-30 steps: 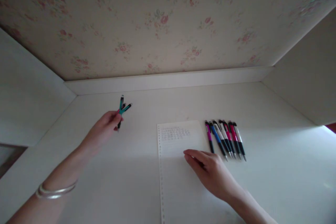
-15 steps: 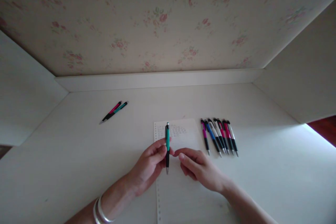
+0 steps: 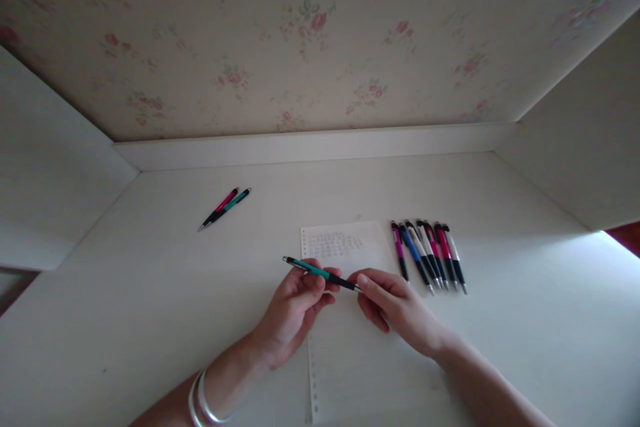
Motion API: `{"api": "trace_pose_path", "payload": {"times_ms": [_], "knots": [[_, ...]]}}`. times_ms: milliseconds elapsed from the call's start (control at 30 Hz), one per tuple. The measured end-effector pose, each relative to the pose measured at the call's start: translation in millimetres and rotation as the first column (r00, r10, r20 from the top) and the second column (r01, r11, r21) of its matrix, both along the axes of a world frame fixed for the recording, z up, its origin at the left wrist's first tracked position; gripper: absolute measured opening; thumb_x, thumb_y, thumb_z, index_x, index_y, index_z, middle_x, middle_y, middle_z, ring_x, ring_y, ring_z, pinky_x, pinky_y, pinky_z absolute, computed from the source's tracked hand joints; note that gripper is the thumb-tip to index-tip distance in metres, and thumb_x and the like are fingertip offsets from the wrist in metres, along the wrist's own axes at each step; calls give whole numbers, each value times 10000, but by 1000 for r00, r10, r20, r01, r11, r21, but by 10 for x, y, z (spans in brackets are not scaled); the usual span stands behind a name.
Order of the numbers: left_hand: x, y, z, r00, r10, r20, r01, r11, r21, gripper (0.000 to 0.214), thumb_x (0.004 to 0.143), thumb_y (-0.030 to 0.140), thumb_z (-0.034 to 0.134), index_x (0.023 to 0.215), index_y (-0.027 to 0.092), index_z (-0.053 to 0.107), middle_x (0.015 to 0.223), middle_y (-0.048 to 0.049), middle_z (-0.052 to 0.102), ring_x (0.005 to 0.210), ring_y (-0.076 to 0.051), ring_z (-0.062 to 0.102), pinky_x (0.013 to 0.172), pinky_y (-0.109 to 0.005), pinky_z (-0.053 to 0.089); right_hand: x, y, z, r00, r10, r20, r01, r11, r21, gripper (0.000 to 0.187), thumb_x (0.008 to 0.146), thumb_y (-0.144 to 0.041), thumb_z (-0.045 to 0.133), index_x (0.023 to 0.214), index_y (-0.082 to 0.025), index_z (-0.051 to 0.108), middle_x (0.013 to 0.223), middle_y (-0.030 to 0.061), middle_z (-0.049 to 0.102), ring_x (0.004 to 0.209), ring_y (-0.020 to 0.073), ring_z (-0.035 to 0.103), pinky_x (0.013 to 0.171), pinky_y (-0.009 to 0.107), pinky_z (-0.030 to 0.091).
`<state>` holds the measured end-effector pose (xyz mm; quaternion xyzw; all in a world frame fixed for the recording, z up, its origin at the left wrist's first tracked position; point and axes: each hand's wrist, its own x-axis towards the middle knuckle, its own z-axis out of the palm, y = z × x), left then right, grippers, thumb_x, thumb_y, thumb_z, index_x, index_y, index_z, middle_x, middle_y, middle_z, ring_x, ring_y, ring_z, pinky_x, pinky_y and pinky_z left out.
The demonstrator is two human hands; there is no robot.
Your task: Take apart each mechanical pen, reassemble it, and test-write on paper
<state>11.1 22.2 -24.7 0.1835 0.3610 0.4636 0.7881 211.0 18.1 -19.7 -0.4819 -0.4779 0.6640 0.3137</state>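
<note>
A teal and black pen (image 3: 320,272) lies slanted between my two hands, its clip end up to the left and its silver tip down to the right. My left hand (image 3: 293,307) is closed on the barrel with thumb and fingers. At the tip, the thumb and forefinger of my right hand (image 3: 393,307) pinch the pen. Both hands are above a sheet of lined paper (image 3: 370,373) with punched holes along its left edge. Several lines of handwriting show near the sheet's top.
To the right of the paper, several pens (image 3: 427,257) in purple, blue, white and pink lie side by side. A pink pen (image 3: 220,207) and a teal pen (image 3: 233,203) lie together at the back left. White panels (image 3: 565,127) and a flowered wall enclose the desk (image 3: 150,293).
The pen has turned from upright to nearly level, its tip swinging to the right. My right thumb and forefinger have come onto the tip. The view has shifted slightly.
</note>
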Motion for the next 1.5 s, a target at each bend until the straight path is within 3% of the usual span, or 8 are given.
{"api": "trace_pose_path", "payload": {"times_ms": [333,667,1000,1100,1200,1267,1300,1500], "knots": [[-7,9,48,999,-23,33,24,1000,-18,340,739,176,884,988,199,655,1072,-44,771,882,-138,723,815,-251,543,-67,-25,-1,980,-139,139,128,988,84,496,937,-651,481,759,-193,550,436,-86,460,316,53,324,351,195,200],[0,7,24,993,-108,-52,109,994,8,289,699,252,917,923,175,752,938,-19,754,812,-105,684,821,-213,511,-83,-41,-9,958,-78,277,19,978,209,502,1002,-566,413,663,-209,512,489,-52,498,398,82,422,416,220,311],[-25,-10,10,989,-123,-77,125,992,25,300,694,276,921,939,192,769,972,-32,764,825,-129,701,830,-244,522,-36,-39,-75,979,-185,80,173,975,143,541,1015,-618,309,913,-177,605,575,-32,545,419,97,463,418,225,347],[-25,-15,27,992,-110,-57,112,993,24,291,691,258,922,928,190,769,990,-34,768,807,-123,707,795,-228,533,16,-30,-74,908,-312,281,177,892,416,461,1034,-504,382,808,-182,621,550,-19,546,448,107,487,452,236,382],[-22,-16,43,995,-93,-37,94,995,15,275,689,243,923,911,190,770,948,-31,771,776,-113,711,744,-201,543,61,-39,-68,773,-465,433,-9,673,739,349,1007,-349,502,735,-182,645,569,19,625,484,125,558,503,258,426],[-22,-13,54,997,-74,-20,74,997,8,265,697,233,918,914,191,772,917,-26,771,762,-104,711,722,-182,549,71,-52,-60,719,-512,470,-145,551,822,284,991,-266,523,768,-181,678,636,53,704,529,148,627,550,275,474],[-23,-11,61,998,-62,-10,62,998,6,260,701,226,915,916,192,772,919,-24,771,756,-98,710,719,-175,552,71,-58,-56,696,-519,497,-200,524,828,262,988,-240,522,799,-182,694,684,68,738,562,160,659,579,284,499],[-51,-2,97,997,-54,59,53,998,25,226,738,194,888,930,203,768,1023,-24,763,742,-77,708,704,-153,564,29,-77,-23,538,-444,716,-432,584,687,291,991,-255,502,830,-215,741,869,89,808,672,205,732,661,314,563]]}}
